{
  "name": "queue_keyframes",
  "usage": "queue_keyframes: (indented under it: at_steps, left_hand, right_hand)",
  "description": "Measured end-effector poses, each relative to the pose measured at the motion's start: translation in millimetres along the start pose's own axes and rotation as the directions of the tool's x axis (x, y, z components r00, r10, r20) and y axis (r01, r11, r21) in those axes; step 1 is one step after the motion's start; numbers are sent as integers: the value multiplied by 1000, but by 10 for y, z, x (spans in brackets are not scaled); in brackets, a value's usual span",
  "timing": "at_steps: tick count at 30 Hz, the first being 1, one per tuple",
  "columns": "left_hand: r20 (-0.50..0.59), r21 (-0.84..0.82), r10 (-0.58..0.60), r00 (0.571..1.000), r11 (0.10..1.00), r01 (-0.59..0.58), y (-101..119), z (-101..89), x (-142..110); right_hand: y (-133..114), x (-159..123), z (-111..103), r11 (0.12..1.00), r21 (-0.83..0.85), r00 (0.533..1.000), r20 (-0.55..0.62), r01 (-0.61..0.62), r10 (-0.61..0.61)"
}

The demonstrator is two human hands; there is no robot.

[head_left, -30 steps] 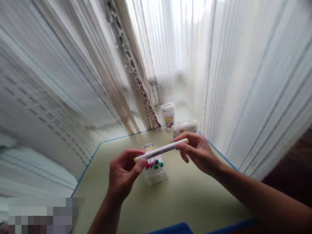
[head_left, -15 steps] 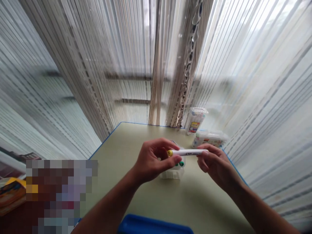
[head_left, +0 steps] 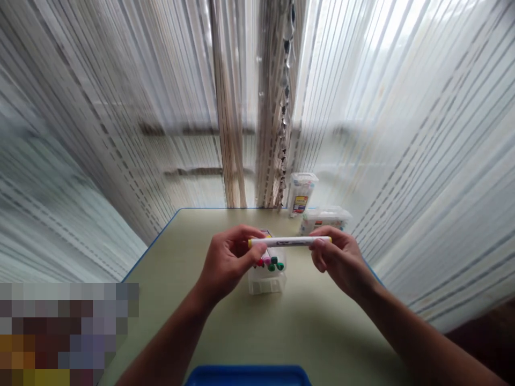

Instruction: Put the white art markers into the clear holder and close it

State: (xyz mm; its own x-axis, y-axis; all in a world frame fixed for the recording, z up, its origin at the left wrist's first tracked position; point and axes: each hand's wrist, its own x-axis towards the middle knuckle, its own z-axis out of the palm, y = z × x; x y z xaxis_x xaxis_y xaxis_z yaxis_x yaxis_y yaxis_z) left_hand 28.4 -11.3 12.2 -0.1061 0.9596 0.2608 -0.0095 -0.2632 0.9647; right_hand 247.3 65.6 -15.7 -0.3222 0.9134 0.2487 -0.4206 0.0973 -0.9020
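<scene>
A white marker pen (head_left: 290,242) with yellow ends lies level in the air between my two hands. My left hand (head_left: 233,260) pinches its left end with thumb and fingers. At the other end, my right hand (head_left: 336,254) grips it the same way. Below and behind the pen, a clear plastic case (head_left: 267,284) lies on the table, partly hidden by the pen and my left hand. Several markers (head_left: 273,264) with red, pink and green ends rest inside it.
At the table's (head_left: 322,327) far edge stands an upright clear case (head_left: 302,194) of markers. Beside it another clear case (head_left: 325,219) lies flat. A blue object (head_left: 248,375) shows at the near edge. String curtains (head_left: 181,107) hang around the table. The lower left is pixelated.
The marker has turned in my hands from a slant, through an angle pointing partly at the camera, to level. Both hands still hold it. The camera view swung left, then partly back.
</scene>
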Motion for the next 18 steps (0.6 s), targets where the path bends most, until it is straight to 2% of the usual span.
queue_keyframes:
  at_steps: [5, 9, 13, 18]
  left_hand:
    - [-1, 7, 42, 999, 999, -42, -8, -3, -37]
    - [-2, 22, 107, 994, 994, -107, -26, 16, -73]
    - [-1, 38, 124, 992, 992, -124, -34, 37, -77]
    - [7, 31, 119, 993, 992, -119, -41, 21, -67]
  right_hand:
    - [33, -4, -18, 1000, -13, 998, 62, 5, -4]
    - [88, 8, -38, 995, -61, 990, 113, -83, 89]
    - [117, 6, -27, 985, -84, 981, 110, -149, 158]
    - [92, 0, -33, 993, -69, 991, 94, -92, 98]
